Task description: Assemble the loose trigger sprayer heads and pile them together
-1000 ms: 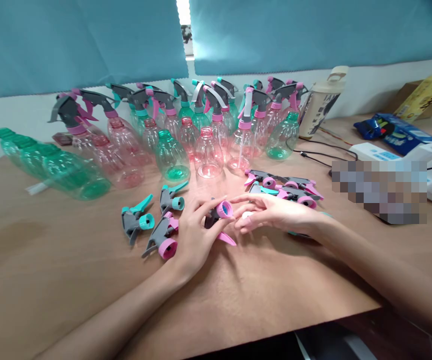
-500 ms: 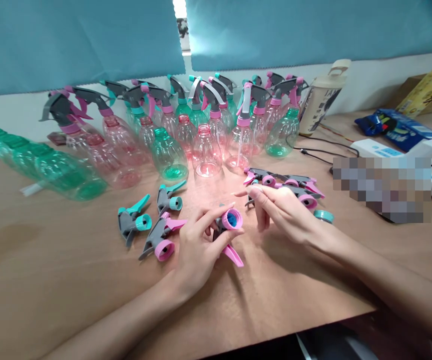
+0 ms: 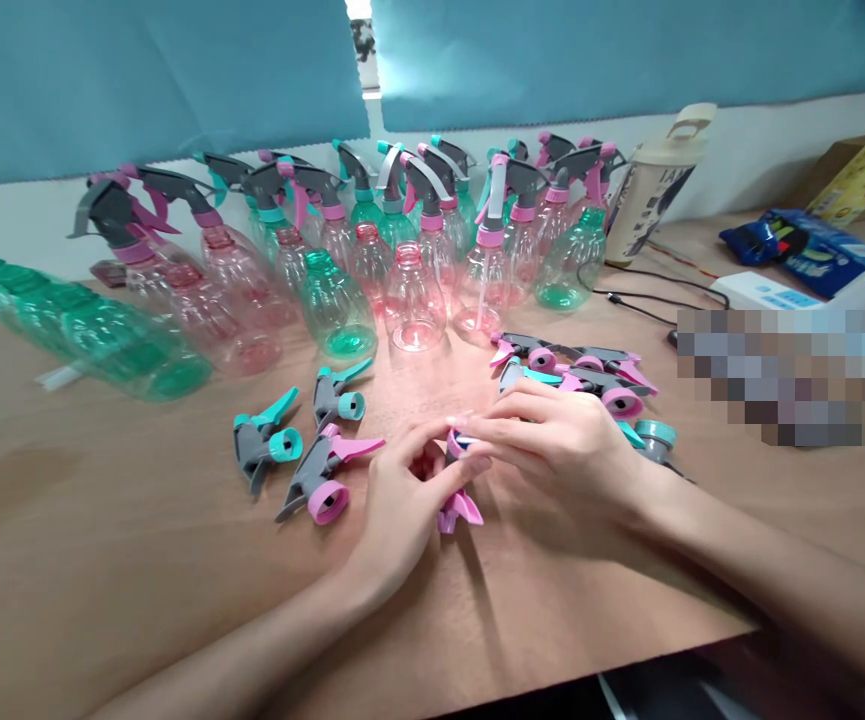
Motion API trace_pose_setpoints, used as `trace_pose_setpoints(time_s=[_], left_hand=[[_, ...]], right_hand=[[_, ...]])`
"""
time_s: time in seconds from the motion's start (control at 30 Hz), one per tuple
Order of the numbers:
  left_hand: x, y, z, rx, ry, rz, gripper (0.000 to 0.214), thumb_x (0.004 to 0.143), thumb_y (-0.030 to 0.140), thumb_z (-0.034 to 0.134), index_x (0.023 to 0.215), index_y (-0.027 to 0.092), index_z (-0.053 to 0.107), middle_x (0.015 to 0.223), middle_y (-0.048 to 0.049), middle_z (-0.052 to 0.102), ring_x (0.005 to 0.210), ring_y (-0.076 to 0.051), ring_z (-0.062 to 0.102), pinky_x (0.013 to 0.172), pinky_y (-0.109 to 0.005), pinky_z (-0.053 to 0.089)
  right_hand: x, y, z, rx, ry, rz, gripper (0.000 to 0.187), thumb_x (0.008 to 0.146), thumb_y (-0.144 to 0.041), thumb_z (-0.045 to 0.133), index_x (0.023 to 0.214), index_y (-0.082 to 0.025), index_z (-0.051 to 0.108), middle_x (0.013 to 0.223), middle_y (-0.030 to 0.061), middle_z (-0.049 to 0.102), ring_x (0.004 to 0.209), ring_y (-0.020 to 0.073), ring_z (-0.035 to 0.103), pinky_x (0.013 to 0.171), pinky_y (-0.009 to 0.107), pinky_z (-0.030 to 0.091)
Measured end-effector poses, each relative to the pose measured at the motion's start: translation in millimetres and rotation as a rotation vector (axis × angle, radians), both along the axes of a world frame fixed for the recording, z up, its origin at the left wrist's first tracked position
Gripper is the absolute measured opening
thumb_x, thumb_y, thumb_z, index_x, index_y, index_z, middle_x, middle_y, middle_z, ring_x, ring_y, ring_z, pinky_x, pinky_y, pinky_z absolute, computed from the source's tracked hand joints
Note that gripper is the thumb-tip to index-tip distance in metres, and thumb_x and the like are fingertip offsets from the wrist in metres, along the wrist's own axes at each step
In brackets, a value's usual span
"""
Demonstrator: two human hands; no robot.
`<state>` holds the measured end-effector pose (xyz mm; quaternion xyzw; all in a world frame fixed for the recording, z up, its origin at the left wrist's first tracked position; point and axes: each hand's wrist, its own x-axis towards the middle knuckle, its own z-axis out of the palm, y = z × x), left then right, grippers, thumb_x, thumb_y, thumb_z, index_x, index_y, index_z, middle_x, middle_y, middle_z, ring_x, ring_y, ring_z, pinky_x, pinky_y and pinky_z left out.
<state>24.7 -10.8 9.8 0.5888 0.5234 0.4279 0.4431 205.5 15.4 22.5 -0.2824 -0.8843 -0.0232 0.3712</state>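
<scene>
My left hand (image 3: 402,500) grips a grey spray trigger head with a pink cap and pink lever (image 3: 456,505), held just above the brown table (image 3: 139,560). My right hand (image 3: 559,445) lies over the pink cap, fingertips pressed onto its opening; what is under them is hidden. Left of my hands lie a pink-capped trigger head (image 3: 319,480) and two teal-capped ones (image 3: 267,445) (image 3: 338,395). A pile of trigger heads (image 3: 582,370) lies right behind my right hand.
Several pink and green spray bottles (image 3: 409,260) stand at the back, some without heads. Green bottles (image 3: 87,335) lie on their sides at left. A beige jug (image 3: 653,190), cables, a white device (image 3: 762,295) and a blue packet (image 3: 807,250) sit at right.
My right hand moved from beside the pile onto the pink cap of the head in my left hand. The held head dropped a little lower.
</scene>
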Motion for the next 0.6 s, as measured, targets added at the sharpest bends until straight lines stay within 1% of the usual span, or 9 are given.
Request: trace_pose_setpoints(time_s=[0.1,0.2,0.27,0.37,0.47,0.53,0.6], left_hand=[[-0.4,0.0,0.3,-0.031,-0.045,0.006,0.029,0.073,0.027,0.074,0.1,0.018,0.07,0.073,0.0028,0.053,0.06,-0.01,0.043,0.055,-0.023,0.034],[-0.1,0.0,0.5,-0.042,-0.057,0.002,0.033,0.071,0.028,0.076,0.103,0.019,0.07,0.077,0.0023,0.055,0.06,-0.01,0.044,0.055,-0.024,0.035],[0.0,0.0,0.6,-0.045,-0.042,-0.008,0.033,0.071,0.026,0.076,0.103,0.019,0.071,0.076,0.0024,0.054,0.06,-0.01,0.044,0.055,-0.024,0.035],[-0.3,-0.3,0.1,-0.035,-0.039,-0.017,0.033,0.071,0.024,0.076,0.103,0.019,0.071,0.075,0.0029,0.053,0.059,-0.009,0.044,0.055,-0.023,0.034],[-1.0,-0.7,-0.9,-0.015,-0.046,-0.025,0.031,0.072,0.023,0.076,0.102,0.021,0.072,0.078,0.0025,0.055,0.059,-0.009,0.044,0.055,-0.023,0.035],[-1.5,-0.7,-1.8,-0.008,-0.045,-0.03,0.031,0.072,0.022,0.076,0.102,0.022,0.072,0.079,0.0024,0.056,0.06,-0.009,0.044,0.056,-0.024,0.035],[-2.0,-0.6,-2.7,0.003,-0.038,-0.036,0.032,0.072,0.022,0.076,0.103,0.023,0.072,0.079,0.0025,0.057,0.061,-0.01,0.044,0.056,-0.024,0.035]], right_hand=[[3.3,0.3,-0.1,-0.15,0.031,0.02,0.033,0.096,-0.036,0.048,0.108,-0.016,0.071,0.091,0.0071,0.073,0.088,0.0168,0.065,0.073,0.026,0.053],[5.5,1.4,1.3,-0.24,0.1,0.002,0.041,0.099,-0.04,0.039,0.11,-0.015,0.07,0.095,0.0088,0.073,0.089,0.0174,0.066,0.078,0.028,0.052],[6.5,3.3,3.5,-0.311,0.182,-0.043,0.036,0.098,-0.038,0.043,0.103,-0.015,0.071,0.095,0.0079,0.073,0.088,0.0175,0.066,0.079,0.029,0.051],[7.6,6.4,9.8,-0.498,0.295,-0.093,0.022,0.091,-0.035,0.058,0.093,-0.017,0.071,0.089,0.005,0.072,0.079,0.0165,0.065,0.07,0.028,0.051],[9.5,8.0,18.4,-0.695,0.274,-0.062,0.018,0.087,-0.035,0.063,0.088,-0.018,0.07,0.086,0.0034,0.071,0.074,0.0155,0.063,0.062,0.026,0.049],[11.2,8.5,22.7,-0.74,0.204,-0.019,0.017,0.087,-0.034,0.063,0.086,-0.019,0.07,0.082,0.0022,0.069,0.072,0.0147,0.061,0.062,0.026,0.047],[12.4,8.8,23.8,-0.709,0.134,0.028,0.016,0.087,-0.032,0.063,0.083,-0.019,0.07,0.079,0.0016,0.068,0.072,0.0141,0.06,0.064,0.026,0.046]])
